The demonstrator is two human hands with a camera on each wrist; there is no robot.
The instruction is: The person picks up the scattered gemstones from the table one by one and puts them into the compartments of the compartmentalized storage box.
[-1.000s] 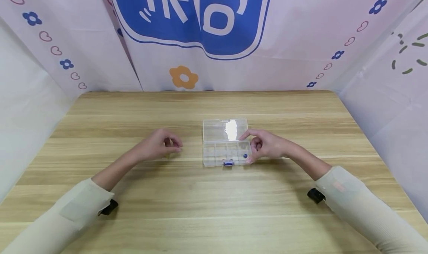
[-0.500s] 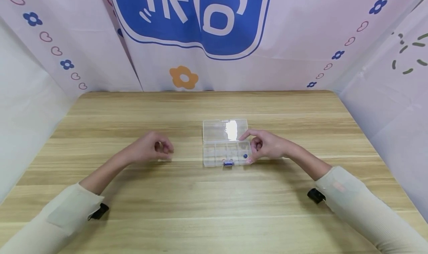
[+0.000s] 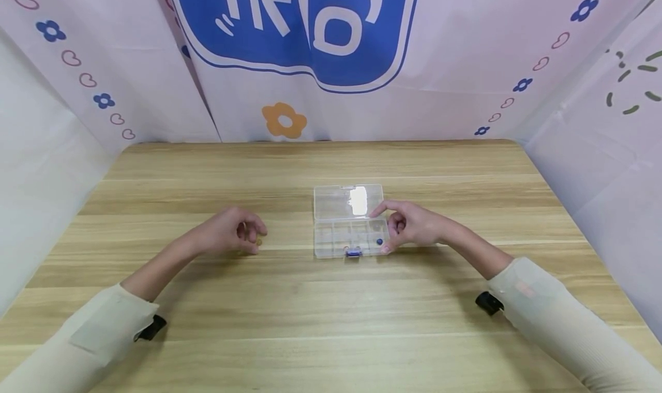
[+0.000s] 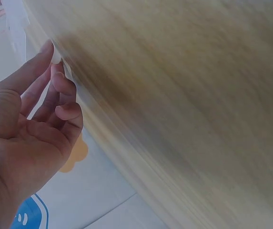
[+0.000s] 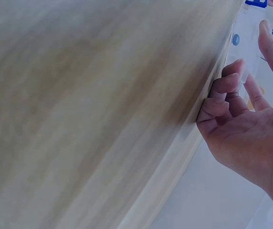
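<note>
Clear plastic compartment box [image 3: 350, 220] lying open near the middle of the wooden desk [image 3: 331, 301], lid folded back flat toward the far edge. Inside the near row of compartments, a small blue bead [image 3: 379, 241] at the right end; a blue clasp [image 3: 353, 253] on the front edge. Right hand [image 3: 411, 225] resting against the right end of the box, forefinger stretched to the lid's near corner, thumb at the front right corner, other fingers loosely curled; seen from the right wrist, thumb and fingertips touching the clear plastic. Left hand [image 3: 230, 232] resting on the desk well left of the box, fingers loosely curled, tips close together; whether anything is pinched there cannot be told. A tiny yellowish thing [image 3: 258, 242] on the desk just beside those fingertips. Cream sleeves on both forearms. Behind the desk, a pale cloth backdrop [image 3: 465, 54] with a blue emblem, flowers and hearts.
</note>
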